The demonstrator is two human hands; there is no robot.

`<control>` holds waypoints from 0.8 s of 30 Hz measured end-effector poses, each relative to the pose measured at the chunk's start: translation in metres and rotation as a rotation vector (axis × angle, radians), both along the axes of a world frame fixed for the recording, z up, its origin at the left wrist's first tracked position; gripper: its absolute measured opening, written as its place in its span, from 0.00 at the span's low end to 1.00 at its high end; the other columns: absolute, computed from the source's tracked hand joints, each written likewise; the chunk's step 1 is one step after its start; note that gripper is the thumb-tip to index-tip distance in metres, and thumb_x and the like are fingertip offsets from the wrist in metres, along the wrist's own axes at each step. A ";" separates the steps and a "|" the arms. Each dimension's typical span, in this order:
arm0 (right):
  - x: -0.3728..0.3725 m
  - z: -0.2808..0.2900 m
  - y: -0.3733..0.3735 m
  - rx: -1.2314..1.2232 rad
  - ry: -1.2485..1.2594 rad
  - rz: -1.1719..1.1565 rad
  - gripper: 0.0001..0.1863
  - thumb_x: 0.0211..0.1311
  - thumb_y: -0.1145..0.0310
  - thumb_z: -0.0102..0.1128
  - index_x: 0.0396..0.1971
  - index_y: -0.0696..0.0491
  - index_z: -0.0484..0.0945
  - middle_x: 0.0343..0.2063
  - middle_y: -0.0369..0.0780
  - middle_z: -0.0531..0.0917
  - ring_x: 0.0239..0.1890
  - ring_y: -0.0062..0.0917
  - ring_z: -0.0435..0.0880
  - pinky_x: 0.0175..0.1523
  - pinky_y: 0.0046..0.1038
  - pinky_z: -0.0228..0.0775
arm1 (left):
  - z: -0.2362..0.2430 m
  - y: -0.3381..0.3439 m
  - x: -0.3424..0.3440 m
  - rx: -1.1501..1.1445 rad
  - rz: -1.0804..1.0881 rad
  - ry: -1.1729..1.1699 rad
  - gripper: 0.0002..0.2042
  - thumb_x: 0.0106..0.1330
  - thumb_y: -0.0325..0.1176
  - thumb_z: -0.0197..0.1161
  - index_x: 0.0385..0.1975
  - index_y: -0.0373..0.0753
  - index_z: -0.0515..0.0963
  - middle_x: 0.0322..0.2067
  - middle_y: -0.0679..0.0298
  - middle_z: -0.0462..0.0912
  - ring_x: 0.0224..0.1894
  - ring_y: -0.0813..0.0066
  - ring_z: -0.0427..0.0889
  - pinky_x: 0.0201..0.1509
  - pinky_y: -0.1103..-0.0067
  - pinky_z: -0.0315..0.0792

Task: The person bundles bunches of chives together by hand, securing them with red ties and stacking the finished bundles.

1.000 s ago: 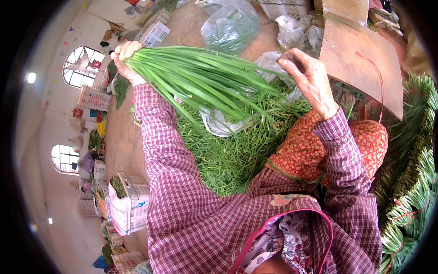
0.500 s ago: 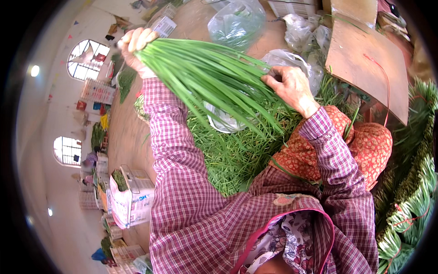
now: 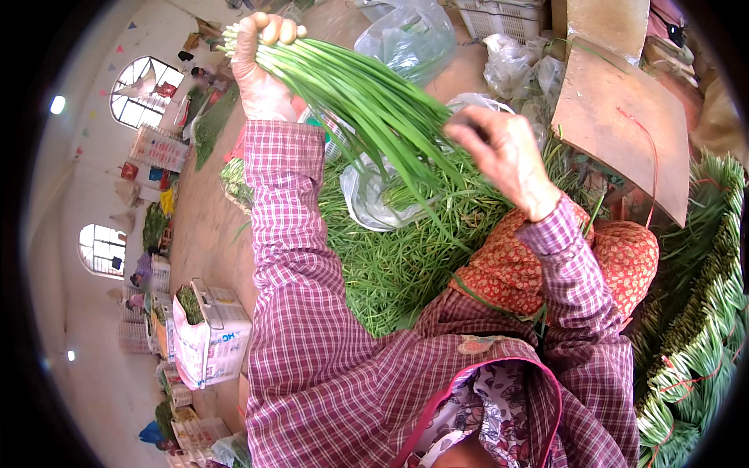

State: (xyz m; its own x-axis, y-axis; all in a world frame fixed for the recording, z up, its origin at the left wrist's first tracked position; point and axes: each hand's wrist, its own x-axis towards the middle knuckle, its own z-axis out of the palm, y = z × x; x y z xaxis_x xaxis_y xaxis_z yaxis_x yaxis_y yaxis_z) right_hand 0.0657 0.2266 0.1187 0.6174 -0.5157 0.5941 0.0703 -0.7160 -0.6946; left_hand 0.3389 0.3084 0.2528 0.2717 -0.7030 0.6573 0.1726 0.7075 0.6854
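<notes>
My left hand (image 3: 264, 70) is closed around a bunch of green chives (image 3: 367, 93) near its pale stem ends. The long leaves fan out to the right and droop at the tips. Beside the leaf tips is my right hand (image 3: 503, 152), its fingers curled in toward the thumb and slightly blurred. Whether a leaf is caught between them is hidden. Below lies a wide heap of loose green leaves (image 3: 390, 285). A clear plastic bag (image 3: 363, 207) rests on the heap under the bunch.
A brown board (image 3: 624, 117) stands slanted at right, with tied bundles of chives (image 3: 694, 351) stacked nearer. Clear plastic bags (image 3: 409, 39) and a white crate (image 3: 503, 19) lie at the back. A white box (image 3: 211, 335) stands on the floor at left, with people and crates beyond.
My left hand has raised the stem end of the bunch and turned, so the pale ends now show. My right hand has shifted slightly, and the leaves hang closer together.
</notes>
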 end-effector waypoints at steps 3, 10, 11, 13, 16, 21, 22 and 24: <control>0.012 -0.004 0.012 0.016 -0.037 0.009 0.09 0.58 0.62 0.61 0.28 0.53 0.83 0.25 0.43 0.83 0.27 0.37 0.83 0.33 0.35 0.74 | 0.003 -0.015 -0.002 0.012 -0.133 -0.001 0.09 0.64 0.41 0.64 0.32 0.42 0.77 0.24 0.73 0.67 0.30 0.77 0.67 0.48 0.73 0.68; 0.021 -0.004 0.025 0.009 -0.083 -0.025 0.08 0.54 0.63 0.63 0.29 0.52 0.82 0.26 0.41 0.82 0.29 0.37 0.83 0.34 0.35 0.73 | -0.001 -0.020 -0.017 -0.015 -0.078 0.031 0.10 0.63 0.41 0.65 0.31 0.43 0.76 0.24 0.73 0.68 0.31 0.77 0.69 0.48 0.74 0.69; 0.021 -0.002 0.027 0.006 -0.075 -0.033 0.08 0.53 0.63 0.63 0.29 0.52 0.82 0.26 0.41 0.82 0.30 0.37 0.83 0.34 0.35 0.73 | -0.001 -0.018 -0.017 -0.003 -0.084 0.033 0.10 0.62 0.41 0.65 0.31 0.42 0.76 0.24 0.72 0.68 0.31 0.77 0.70 0.48 0.74 0.69; 0.023 -0.005 0.021 -0.035 -0.090 -0.083 0.08 0.53 0.64 0.63 0.28 0.52 0.81 0.26 0.41 0.82 0.29 0.37 0.82 0.34 0.34 0.72 | -0.007 -0.027 -0.021 -0.014 -0.056 0.028 0.10 0.62 0.41 0.65 0.31 0.42 0.75 0.24 0.72 0.68 0.31 0.77 0.70 0.47 0.73 0.69; 0.021 -0.004 0.017 0.020 -0.216 -0.090 0.07 0.53 0.65 0.62 0.27 0.53 0.80 0.24 0.42 0.80 0.27 0.37 0.81 0.33 0.34 0.72 | -0.001 -0.029 -0.024 0.009 -0.001 0.038 0.12 0.60 0.42 0.67 0.29 0.42 0.75 0.22 0.71 0.70 0.30 0.74 0.72 0.47 0.71 0.71; 0.006 -0.018 -0.011 0.421 -0.535 -0.087 0.08 0.59 0.68 0.61 0.30 0.58 0.81 0.20 0.35 0.82 0.23 0.17 0.78 0.30 0.25 0.70 | 0.011 -0.024 -0.013 0.036 0.162 0.048 0.11 0.60 0.38 0.67 0.29 0.39 0.74 0.21 0.70 0.69 0.29 0.74 0.71 0.46 0.70 0.72; 0.004 -0.018 -0.013 0.380 -0.538 -0.080 0.12 0.59 0.63 0.63 0.36 0.56 0.82 0.25 0.37 0.82 0.27 0.21 0.80 0.35 0.27 0.72 | 0.012 -0.023 -0.015 0.028 0.272 0.035 0.11 0.62 0.38 0.66 0.30 0.39 0.73 0.22 0.71 0.67 0.29 0.74 0.69 0.47 0.71 0.70; -0.003 -0.002 -0.015 0.085 -0.279 -0.190 0.27 0.56 0.52 0.65 0.48 0.57 0.77 0.39 0.43 0.81 0.41 0.28 0.80 0.47 0.31 0.72 | 0.017 -0.021 -0.019 0.037 0.276 -0.023 0.10 0.63 0.36 0.65 0.31 0.38 0.74 0.22 0.70 0.68 0.30 0.73 0.70 0.49 0.70 0.70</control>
